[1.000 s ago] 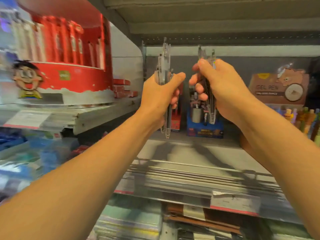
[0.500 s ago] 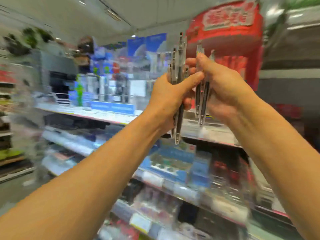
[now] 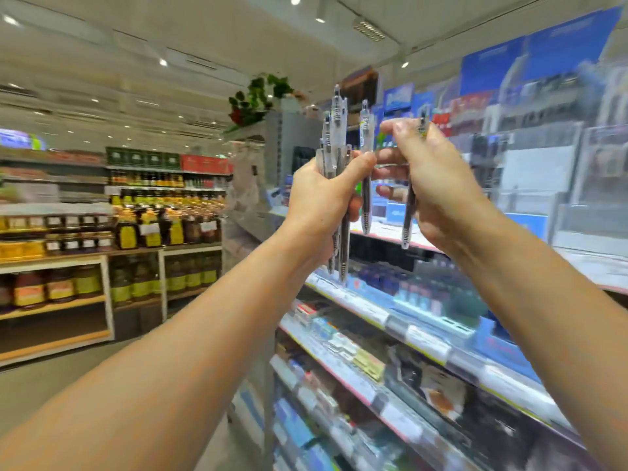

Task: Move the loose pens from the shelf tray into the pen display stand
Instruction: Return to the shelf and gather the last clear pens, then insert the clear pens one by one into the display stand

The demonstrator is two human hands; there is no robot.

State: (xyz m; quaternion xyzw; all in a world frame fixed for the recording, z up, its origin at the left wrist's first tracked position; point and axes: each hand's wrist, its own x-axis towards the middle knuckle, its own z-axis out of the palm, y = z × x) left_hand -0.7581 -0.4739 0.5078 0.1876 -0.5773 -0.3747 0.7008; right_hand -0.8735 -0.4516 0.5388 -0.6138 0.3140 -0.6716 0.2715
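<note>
My left hand [image 3: 319, 202] grips a bunch of clear-barrelled pens [image 3: 334, 130], held upright at chest height with the tips pointing down. My right hand [image 3: 431, 185] is just to its right and holds two more of the same pens [image 3: 365, 198], also upright. The two hands nearly touch at the fingers. Blue pen display racks [image 3: 530, 185] stand blurred on the shelf behind my right hand. The shelf tray is out of view.
Stationery shelves [image 3: 407, 334] with price strips run down the right side. A grey shelf end [image 3: 258, 198] with a plant on top stands behind my hands. Across the aisle on the left are wooden shelves of jars and bottles [image 3: 136, 232].
My view has swung left from the grey shelf with the red display to the store aisle. Both hands stay raised with the pens, close together.
</note>
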